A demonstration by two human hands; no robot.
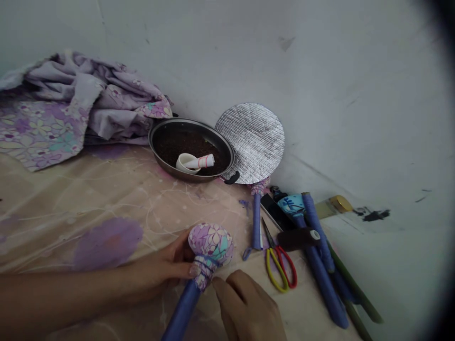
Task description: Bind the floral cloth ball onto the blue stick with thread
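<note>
My left hand (176,265) is wrapped round the neck of a cloth-headed stick (212,241). Its round head is covered in purple floral fabric, bound below with blue string (206,266). A blue-wrapped handle (185,308) slants down toward the bottom edge. Close to the right of the binding, my right hand (249,305) is closed, thumb and forefinger pinched together; what they grip, if anything, is hidden. Scissors (279,265) with one yellow and one red handle lie to the right of both hands, blades pointing away.
Against the wall stands a dark pan (156,151) holding a white cup (183,163). A silvery round disc (254,142) leans behind it. Floral cloth (71,104) is heaped at left. A phone (277,213), a dark thread spool (296,238) and blue-wrapped sticks (325,284) lie right.
</note>
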